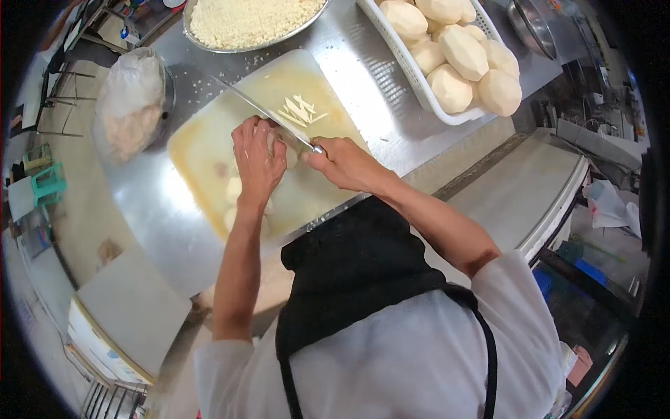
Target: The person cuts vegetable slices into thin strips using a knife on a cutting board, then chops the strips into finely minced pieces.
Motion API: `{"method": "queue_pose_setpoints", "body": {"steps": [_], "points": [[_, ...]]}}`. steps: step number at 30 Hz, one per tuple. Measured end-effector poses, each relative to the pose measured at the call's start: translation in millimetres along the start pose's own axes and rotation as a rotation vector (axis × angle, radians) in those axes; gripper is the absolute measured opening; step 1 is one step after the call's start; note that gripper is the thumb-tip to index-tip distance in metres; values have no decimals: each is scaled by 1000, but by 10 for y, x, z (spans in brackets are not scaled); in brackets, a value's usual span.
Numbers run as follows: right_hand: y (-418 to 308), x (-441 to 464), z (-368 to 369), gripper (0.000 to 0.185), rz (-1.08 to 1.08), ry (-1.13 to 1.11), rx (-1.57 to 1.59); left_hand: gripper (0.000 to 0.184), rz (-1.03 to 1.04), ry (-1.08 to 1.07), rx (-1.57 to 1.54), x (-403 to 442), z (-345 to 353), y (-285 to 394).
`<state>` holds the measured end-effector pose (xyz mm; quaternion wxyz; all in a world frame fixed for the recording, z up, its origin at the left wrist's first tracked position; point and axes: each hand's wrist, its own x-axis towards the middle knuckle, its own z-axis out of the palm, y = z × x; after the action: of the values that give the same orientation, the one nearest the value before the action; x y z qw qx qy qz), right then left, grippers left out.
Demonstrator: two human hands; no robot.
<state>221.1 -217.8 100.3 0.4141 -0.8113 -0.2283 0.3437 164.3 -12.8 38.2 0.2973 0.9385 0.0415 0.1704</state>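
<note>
My right hand [344, 163] is wrapped around the handle of a kitchen knife [262, 109], whose long blade slants up and left over the cutting board [199, 150]. Beside the blade, my left hand [259, 159] has its fingers bent down on a pale piece of potato [289, 151], mostly covered by the hand. Thin potato strips [300, 110] lie loose on the board, on the far side of the blade. Further pale potato pieces [232, 190] rest under and beside my left wrist, partly hidden by the forearm.
A white plastic basket [419, 87] of peeled potatoes [463, 53] stands at the upper right. A metal bowl [255, 24] heaped with finely chopped pale food is at the top. Plastic bags [132, 98] sit at the metal table's [150, 202] left edge. Another metal bowl [534, 28] stands far right.
</note>
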Motion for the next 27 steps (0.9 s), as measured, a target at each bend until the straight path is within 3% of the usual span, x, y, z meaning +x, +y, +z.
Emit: {"method": "queue_pose_setpoints", "body": {"steps": [4, 8, 11, 17, 23, 27], "points": [[-199, -40, -110, 46, 79, -58, 9, 36, -18, 15, -2, 34, 16, -31], [-20, -33, 22, 46, -45, 40, -14, 38, 12, 24, -38, 23, -13, -4], [-57, 50, -69, 46, 87, -54, 30, 37, -63, -44, -38, 37, -47, 16], [29, -20, 43, 44, -83, 44, -42, 34, -19, 18, -57, 30, -21, 5], [-249, -158, -93, 45, 6, -11, -13, 36, -67, 4, -16, 5, 34, -58], [-40, -23, 22, 44, 19, -3, 1, 39, -36, 19, -52, 31, -15, -26]]}}
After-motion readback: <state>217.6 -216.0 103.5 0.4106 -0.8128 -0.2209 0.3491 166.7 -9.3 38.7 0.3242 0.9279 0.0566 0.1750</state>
